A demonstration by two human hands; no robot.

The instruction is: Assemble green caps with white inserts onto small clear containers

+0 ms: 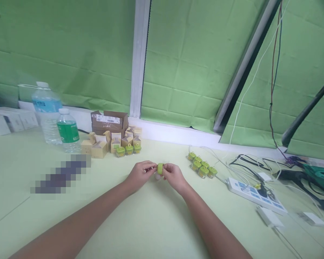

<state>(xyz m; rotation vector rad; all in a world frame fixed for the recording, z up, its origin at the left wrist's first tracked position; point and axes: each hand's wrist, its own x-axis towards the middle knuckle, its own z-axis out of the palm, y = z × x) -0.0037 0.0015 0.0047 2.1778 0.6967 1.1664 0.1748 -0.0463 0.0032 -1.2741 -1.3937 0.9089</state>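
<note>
green lid [160, 169], held in the middle
my left hand [138, 176] and right hand [176, 177] pinch its opposite edges, fingers nearly closed; its long side stands roughly upright between them, neither hand clearly nearer.

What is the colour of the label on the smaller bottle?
The label is mainly green; the head view shows it.

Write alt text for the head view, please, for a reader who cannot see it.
Left hand and right hand hold a small green item above a pale table; beyond stand two groups of green-lidded containers, one by cartons, one by a power strip.
</note>
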